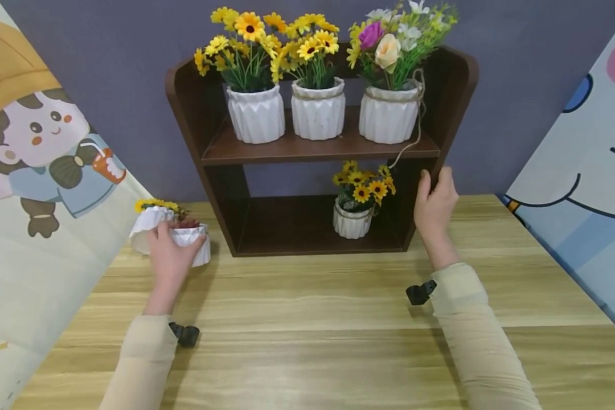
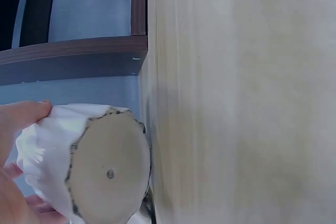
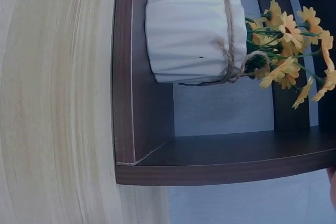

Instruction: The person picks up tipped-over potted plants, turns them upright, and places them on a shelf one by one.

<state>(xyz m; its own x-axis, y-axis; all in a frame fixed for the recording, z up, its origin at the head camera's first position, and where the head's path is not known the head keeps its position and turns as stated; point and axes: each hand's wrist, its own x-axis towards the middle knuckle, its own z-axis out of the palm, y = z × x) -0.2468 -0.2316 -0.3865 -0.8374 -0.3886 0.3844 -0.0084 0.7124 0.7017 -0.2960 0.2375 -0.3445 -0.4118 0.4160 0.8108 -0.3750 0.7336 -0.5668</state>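
At the left of the table, my left hand (image 1: 171,256) grips a white ridged flowerpot (image 1: 201,256) with a reddish plant, the thumb on its right side. In the left wrist view the underside of this pot (image 2: 110,169) faces the camera, with a small hole in it. Close beside it is another white pot (image 1: 142,232) with yellow flowers, partly hidden by the hand. My right hand (image 1: 434,205) holds the right side panel of a dark brown two-tier shelf (image 1: 320,152), thumb at the front edge. Only a sliver of that hand enters the right wrist view.
Along the upper tier stand two pots of yellow flowers (image 1: 256,117) (image 1: 318,111) and a mixed bouquet pot (image 1: 389,117) with trailing twine. A smaller sunflower pot (image 1: 352,222) sits right of centre on the lower tier. The wooden table (image 1: 307,319) extends in front; a grey wall is behind.
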